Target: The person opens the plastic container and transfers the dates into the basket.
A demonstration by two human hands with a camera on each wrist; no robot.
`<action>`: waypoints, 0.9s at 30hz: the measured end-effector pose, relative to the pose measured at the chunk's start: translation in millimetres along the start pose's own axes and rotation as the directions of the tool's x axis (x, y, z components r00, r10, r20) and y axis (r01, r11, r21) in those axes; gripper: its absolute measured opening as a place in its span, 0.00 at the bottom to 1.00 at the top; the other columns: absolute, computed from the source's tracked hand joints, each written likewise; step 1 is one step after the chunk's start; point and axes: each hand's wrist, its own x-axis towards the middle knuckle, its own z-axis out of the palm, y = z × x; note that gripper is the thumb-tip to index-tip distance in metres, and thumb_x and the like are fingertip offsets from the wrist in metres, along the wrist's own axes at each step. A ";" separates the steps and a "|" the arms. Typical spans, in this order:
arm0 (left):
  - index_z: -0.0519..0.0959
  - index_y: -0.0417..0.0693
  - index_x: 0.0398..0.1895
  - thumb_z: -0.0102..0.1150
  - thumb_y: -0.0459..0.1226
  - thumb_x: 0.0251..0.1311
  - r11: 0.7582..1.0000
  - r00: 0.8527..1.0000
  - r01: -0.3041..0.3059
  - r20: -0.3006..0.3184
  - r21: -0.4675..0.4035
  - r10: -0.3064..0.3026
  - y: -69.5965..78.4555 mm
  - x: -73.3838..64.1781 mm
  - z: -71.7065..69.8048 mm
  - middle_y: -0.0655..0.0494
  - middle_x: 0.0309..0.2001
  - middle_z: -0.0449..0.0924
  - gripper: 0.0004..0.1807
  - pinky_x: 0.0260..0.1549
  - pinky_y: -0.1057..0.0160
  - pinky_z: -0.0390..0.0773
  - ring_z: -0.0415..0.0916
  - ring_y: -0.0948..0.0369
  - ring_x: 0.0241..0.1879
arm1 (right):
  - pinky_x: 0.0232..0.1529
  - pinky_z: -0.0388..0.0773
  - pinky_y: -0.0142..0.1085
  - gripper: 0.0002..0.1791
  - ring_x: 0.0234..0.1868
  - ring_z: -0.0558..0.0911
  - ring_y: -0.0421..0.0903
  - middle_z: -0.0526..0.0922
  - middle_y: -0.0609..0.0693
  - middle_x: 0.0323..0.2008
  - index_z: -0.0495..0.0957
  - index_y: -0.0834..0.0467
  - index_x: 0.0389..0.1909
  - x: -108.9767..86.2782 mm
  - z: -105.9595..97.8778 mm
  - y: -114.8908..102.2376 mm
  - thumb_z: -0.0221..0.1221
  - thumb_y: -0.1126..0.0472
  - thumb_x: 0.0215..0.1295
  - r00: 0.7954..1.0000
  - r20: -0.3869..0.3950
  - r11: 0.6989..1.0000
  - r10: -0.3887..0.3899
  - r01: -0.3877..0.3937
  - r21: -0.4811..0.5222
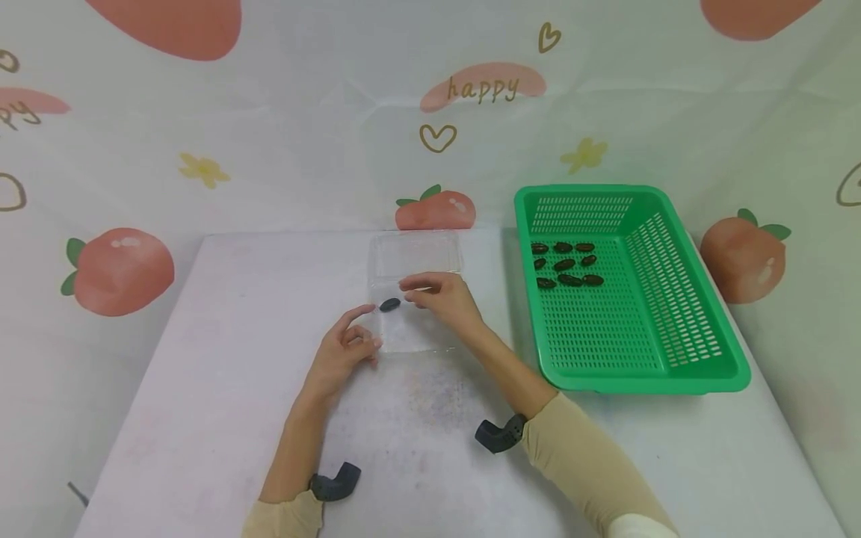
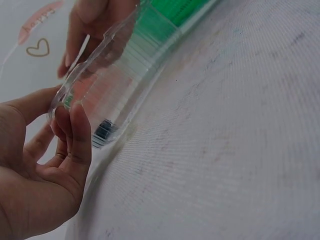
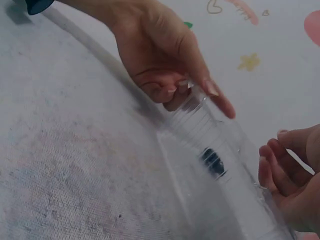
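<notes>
A clear plastic box (image 1: 415, 329) lies on the table with its lid (image 1: 417, 254) folded back behind it. Inside, near the left wall, is one dark oval fruit (image 1: 390, 305), like a date; it shows through the plastic in both wrist views. My left hand (image 1: 341, 353) holds the box by its left side, its fingers bent at the rim in the left wrist view. Over the right part of the box hovers my right hand (image 1: 444, 299), its fingers loosely bent and nothing between them. In the right wrist view that hand (image 3: 297, 175) is beside the box's rim.
To the right stands a green plastic basket (image 1: 599, 351) with slotted walls. Several dark brown dates (image 1: 565, 264) lie in rows at its back left. A printed cloth (image 1: 303, 149) hangs behind the white table (image 1: 222, 359).
</notes>
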 end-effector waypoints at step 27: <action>0.65 0.51 0.71 0.65 0.28 0.60 0.998 0.998 -0.038 0.043 -0.045 0.040 0.2 -1.5 0.3 0.56 0.30 0.69 0.36 0.31 0.62 0.82 0.75 0.61 0.25 | 0.48 0.80 0.34 0.17 0.45 0.85 0.42 0.88 0.48 0.43 0.87 0.57 0.46 22.4 23.3 24.1 0.63 0.73 0.58 0.997 0.077 0.885 0.017 0.021 -0.465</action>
